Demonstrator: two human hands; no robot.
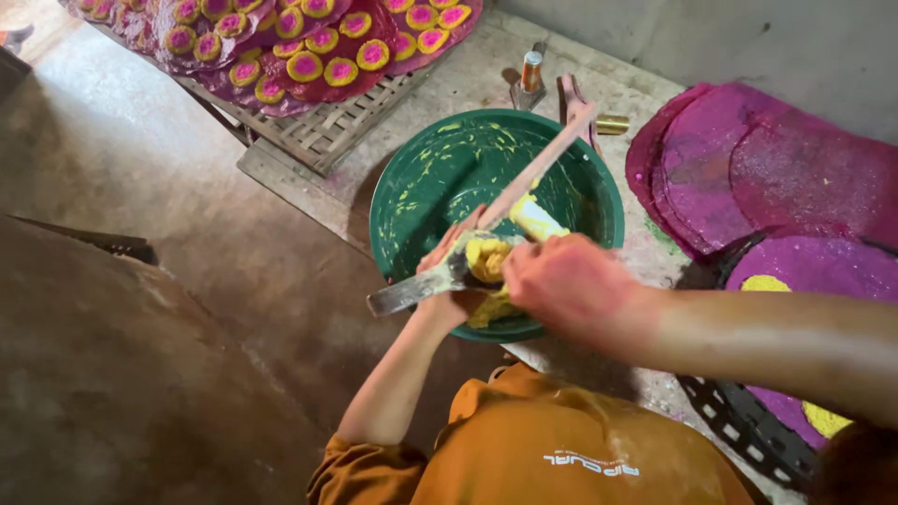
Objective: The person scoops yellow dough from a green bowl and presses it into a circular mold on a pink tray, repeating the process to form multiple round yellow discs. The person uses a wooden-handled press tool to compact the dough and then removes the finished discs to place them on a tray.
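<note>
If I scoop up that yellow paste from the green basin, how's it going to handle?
The yellow paste probably handles soft and sticky: streaks of it cling to the wall of the green basin. It likely holds a shape, since a lump sits heaped in the left hand without running. It may smear onto fingers, as the right hand works against it.

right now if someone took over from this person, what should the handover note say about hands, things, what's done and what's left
Left hand: cupped over the green bowl, holding yellow paste.
Right hand: gripping a long wooden stick and working the paste; a metal blade juts out to the left between the hands.
Done: bowl nearly scraped out, only smears remain; pink-and-yellow rounds lie on the woven tray.
Left: purple discs on the right look mostly plain.
</note>
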